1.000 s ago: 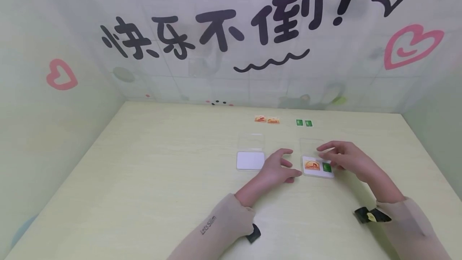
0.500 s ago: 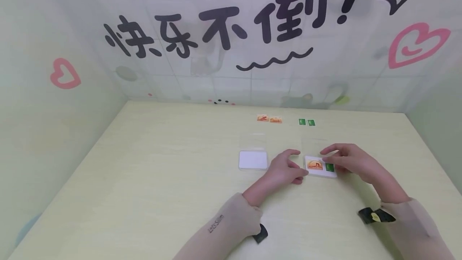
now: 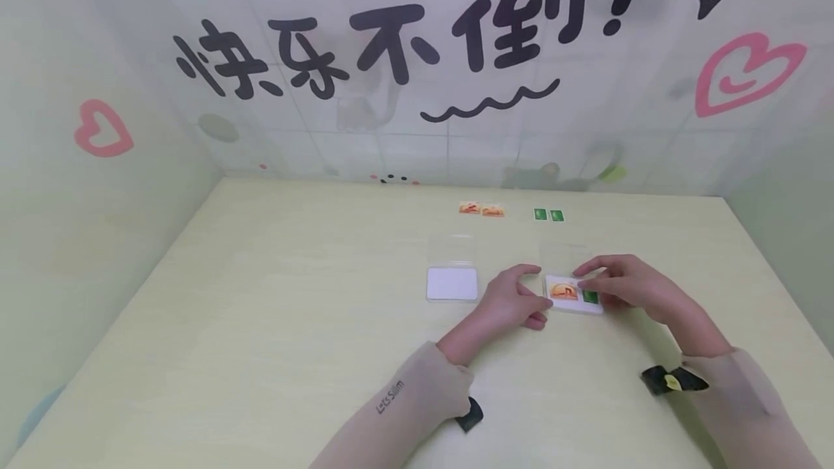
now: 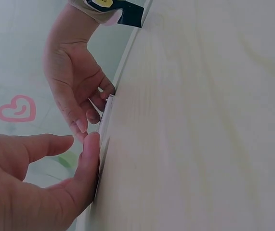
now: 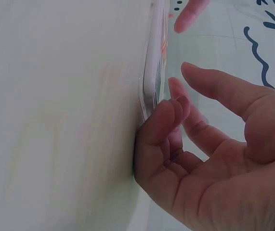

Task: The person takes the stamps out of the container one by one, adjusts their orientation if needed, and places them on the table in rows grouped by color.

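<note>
A small clear case holding a white card (image 3: 559, 305) lies flat between the hands in the head view, its transparent lid (image 3: 562, 255) folded back behind it. On the card sit an orange picture piece (image 3: 563, 291) and, to its right, a green one (image 3: 590, 297), partly covered by the right hand. At the case's left front corner, the left hand (image 3: 510, 301) has its thumb tip, with the index finger extended behind. The right hand (image 3: 624, 284) is at the opposite edge. In the right wrist view, its lower fingers bend beside the case edge (image 5: 151, 67), while thumb and index stay apart.
Left of the hands lies a second case with a plain white card (image 3: 452, 284) and an open clear lid (image 3: 451, 249). Farther back are two orange pieces (image 3: 482, 209) and two green pieces (image 3: 549, 215). A printed sheet (image 3: 391, 114) hangs behind the table.
The left hand has moved right, bringing its thumb to the case's corner. The right thumb has come forward over the card, near the green piece. The head view shifts slightly.
</note>
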